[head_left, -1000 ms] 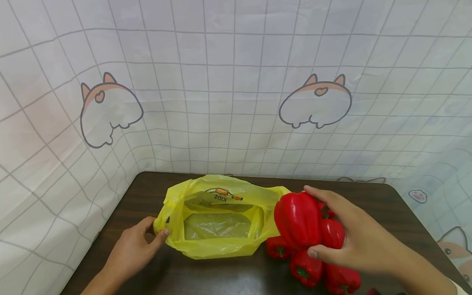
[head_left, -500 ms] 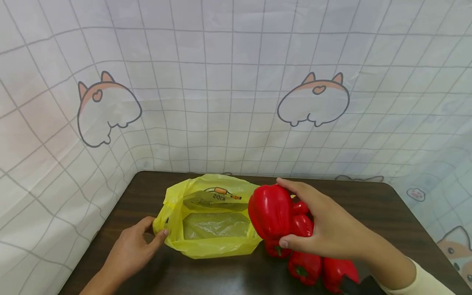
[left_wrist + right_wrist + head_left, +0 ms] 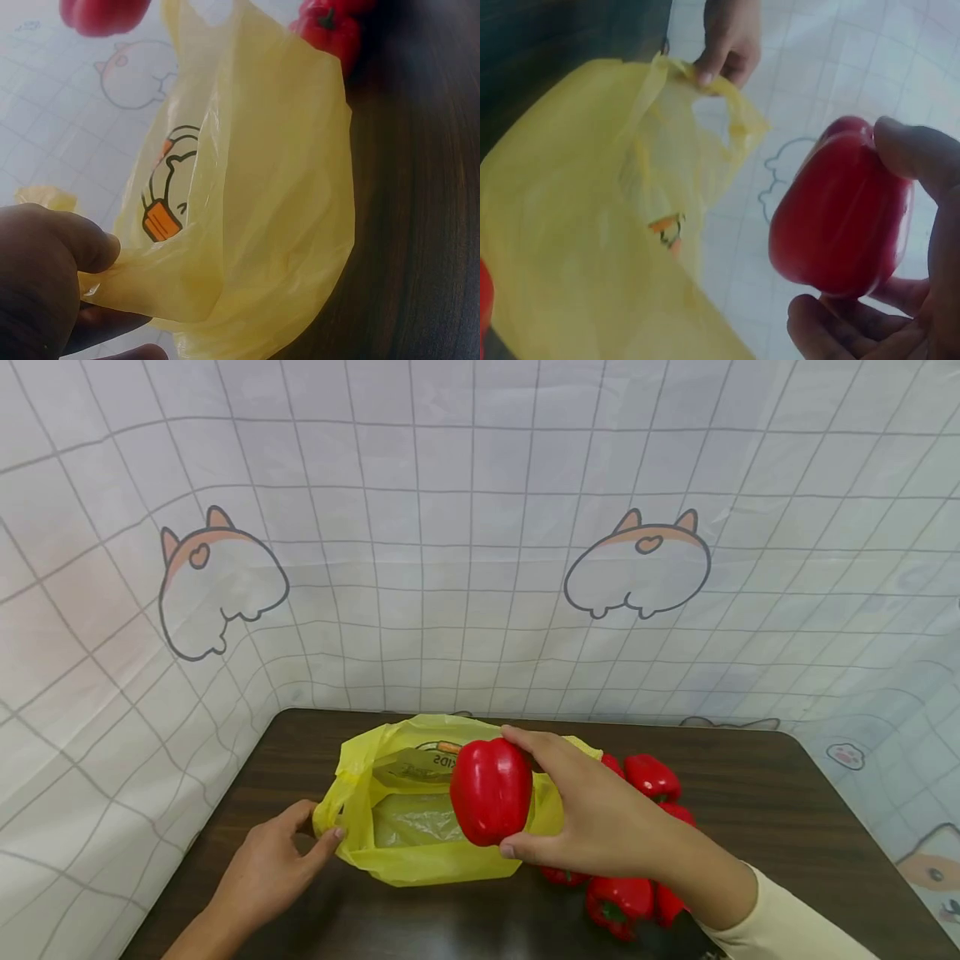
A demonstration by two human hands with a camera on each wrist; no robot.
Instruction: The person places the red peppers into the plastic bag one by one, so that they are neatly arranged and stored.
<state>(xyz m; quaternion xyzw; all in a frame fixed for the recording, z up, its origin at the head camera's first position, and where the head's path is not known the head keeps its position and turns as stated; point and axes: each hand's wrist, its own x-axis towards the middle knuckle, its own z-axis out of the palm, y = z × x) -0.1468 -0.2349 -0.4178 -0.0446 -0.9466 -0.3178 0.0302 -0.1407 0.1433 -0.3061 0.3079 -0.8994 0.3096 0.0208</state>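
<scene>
A yellow plastic bag (image 3: 435, 867) stands on the table with its mouth spread upward; a printed cartoon and letters show on its inner wall. My left hand (image 3: 272, 858) pinches the bag's left handle between thumb and fingers, as the left wrist view also shows. In my right hand (image 3: 592, 814) is a red bell pepper (image 3: 491, 792), gripped between thumb and fingers above the right part of the bag's mouth. The right wrist view shows this pepper (image 3: 844, 214) held in the air beside the bag (image 3: 592, 210).
Several more red bell peppers (image 3: 618, 902) lie on the dark wooden table (image 3: 757, 827) to the right of the bag, partly hidden under my right forearm. A white gridded cloth (image 3: 465, 527) with cartoon dogs hangs behind and beside the table.
My right hand has carried the red bell pepper leftward, from over the other peppers to above the bag's mouth. My left hand has stayed at the bag's handle.
</scene>
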